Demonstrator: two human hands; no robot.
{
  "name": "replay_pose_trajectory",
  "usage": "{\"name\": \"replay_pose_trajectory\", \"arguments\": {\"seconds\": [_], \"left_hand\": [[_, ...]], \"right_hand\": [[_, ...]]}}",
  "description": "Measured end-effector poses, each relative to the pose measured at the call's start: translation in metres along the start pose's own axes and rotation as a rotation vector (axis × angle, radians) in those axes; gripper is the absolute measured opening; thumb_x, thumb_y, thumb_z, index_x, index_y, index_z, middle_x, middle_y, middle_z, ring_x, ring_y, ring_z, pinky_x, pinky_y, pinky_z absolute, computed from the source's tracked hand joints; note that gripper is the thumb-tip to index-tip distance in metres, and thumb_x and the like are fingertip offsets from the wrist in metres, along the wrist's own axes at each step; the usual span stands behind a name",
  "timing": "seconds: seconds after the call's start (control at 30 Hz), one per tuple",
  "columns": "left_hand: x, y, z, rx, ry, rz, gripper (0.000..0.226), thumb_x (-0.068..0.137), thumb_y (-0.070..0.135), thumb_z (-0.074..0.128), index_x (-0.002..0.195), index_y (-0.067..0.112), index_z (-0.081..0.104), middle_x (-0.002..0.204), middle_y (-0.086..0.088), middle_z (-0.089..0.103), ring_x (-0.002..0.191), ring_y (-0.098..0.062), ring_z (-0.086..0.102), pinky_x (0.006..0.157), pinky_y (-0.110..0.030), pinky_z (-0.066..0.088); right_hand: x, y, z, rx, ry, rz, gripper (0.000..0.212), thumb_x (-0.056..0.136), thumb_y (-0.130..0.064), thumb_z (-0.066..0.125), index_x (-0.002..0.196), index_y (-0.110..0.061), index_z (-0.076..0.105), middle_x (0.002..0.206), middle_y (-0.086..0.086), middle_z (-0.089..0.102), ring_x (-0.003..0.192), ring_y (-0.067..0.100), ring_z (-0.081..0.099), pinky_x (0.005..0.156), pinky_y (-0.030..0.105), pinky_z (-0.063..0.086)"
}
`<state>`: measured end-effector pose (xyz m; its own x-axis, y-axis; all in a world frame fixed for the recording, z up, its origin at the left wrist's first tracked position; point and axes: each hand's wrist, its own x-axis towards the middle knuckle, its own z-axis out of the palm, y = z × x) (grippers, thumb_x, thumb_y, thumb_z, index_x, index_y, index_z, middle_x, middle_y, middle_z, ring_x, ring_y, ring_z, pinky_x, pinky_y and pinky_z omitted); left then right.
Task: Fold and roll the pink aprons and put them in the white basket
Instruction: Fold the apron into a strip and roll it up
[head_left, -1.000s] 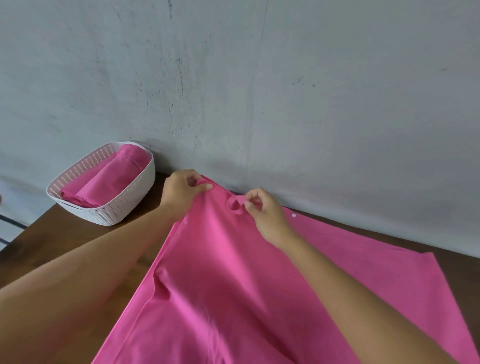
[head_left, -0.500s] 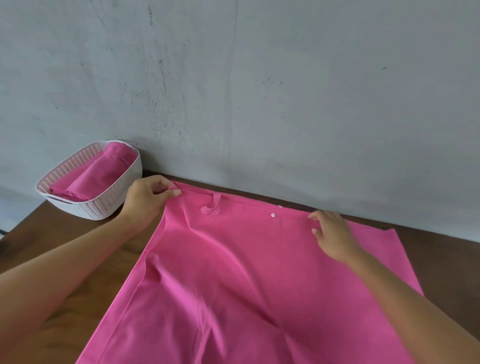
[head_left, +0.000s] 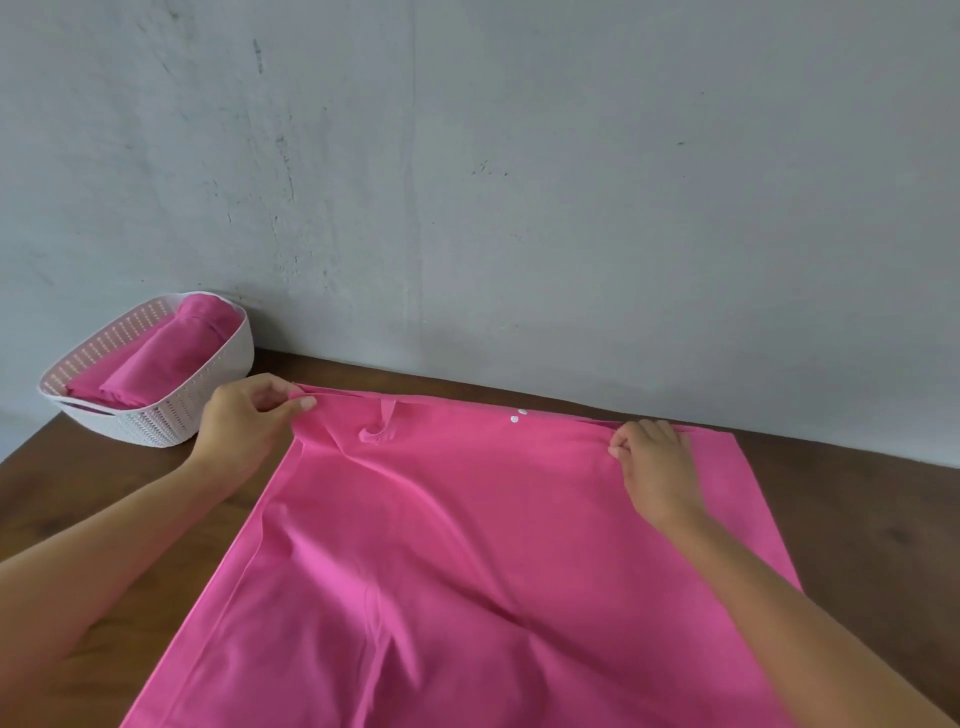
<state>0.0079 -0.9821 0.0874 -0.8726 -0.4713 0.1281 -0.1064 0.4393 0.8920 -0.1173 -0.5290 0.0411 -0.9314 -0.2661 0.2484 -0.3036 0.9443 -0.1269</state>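
Observation:
A pink apron (head_left: 467, 561) lies spread on the brown wooden table, its far edge near the wall. My left hand (head_left: 244, 421) pinches the apron's far left corner between thumb and fingers. Further right, my right hand (head_left: 654, 467) grips the far edge with curled fingers. A small pink loop (head_left: 382, 423) and two white buttons (head_left: 518, 415) sit on that edge between the hands. The white basket (head_left: 208, 395) stands at the far left against the wall, with rolled pink aprons (head_left: 156, 358) inside it.
A grey plastered wall (head_left: 519, 182) rises right behind the table's back edge. Bare brown table (head_left: 857, 493) shows to the right of the apron and at the left between my arm and the basket.
My right hand has left the loop, slid right along the far edge and now grips it. The left hand keeps the corner. The far edge is pulled out straighter.

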Motion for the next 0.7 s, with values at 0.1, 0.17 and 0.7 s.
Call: {"name": "replay_pose_trajectory", "arguments": {"seconds": [0.1, 0.17, 0.7], "left_hand": [[-0.006, -0.001, -0.003, -0.003, 0.014, 0.007, 0.005, 0.086, 0.017, 0.079, 0.086, 0.014, 0.075, 0.086, -0.002, 0.077, 0.083, -0.021, 0.072, 0.080, -0.033, 0.055], [-0.013, -0.001, -0.004, -0.012, 0.019, 0.001, 0.006, 0.086, 0.017, 0.079, 0.086, 0.014, 0.075, 0.086, -0.002, 0.076, 0.080, -0.017, 0.070, 0.078, -0.029, 0.052], [-0.068, -0.014, -0.008, 0.012, -0.004, -0.070, 0.003, 0.089, 0.018, 0.077, 0.088, 0.015, 0.077, 0.090, 0.002, 0.077, 0.084, -0.018, 0.071, 0.071, -0.019, 0.056]], "right_hand": [[-0.039, -0.002, -0.008, -0.010, 0.109, -0.099, 0.013, 0.091, -0.015, 0.071, 0.085, -0.023, 0.064, 0.081, -0.009, 0.058, 0.081, 0.020, 0.052, 0.077, 0.039, 0.042], [-0.067, -0.007, -0.009, -0.015, 0.136, -0.162, 0.015, 0.090, -0.012, 0.071, 0.083, -0.022, 0.063, 0.080, -0.008, 0.057, 0.078, 0.021, 0.052, 0.074, 0.040, 0.042], [-0.032, 0.063, -0.034, -0.089, -0.159, 0.008, 0.037, 0.094, -0.005, 0.053, 0.125, -0.024, 0.062, 0.141, 0.003, 0.048, 0.133, 0.027, 0.034, 0.105, 0.042, 0.036]]}}
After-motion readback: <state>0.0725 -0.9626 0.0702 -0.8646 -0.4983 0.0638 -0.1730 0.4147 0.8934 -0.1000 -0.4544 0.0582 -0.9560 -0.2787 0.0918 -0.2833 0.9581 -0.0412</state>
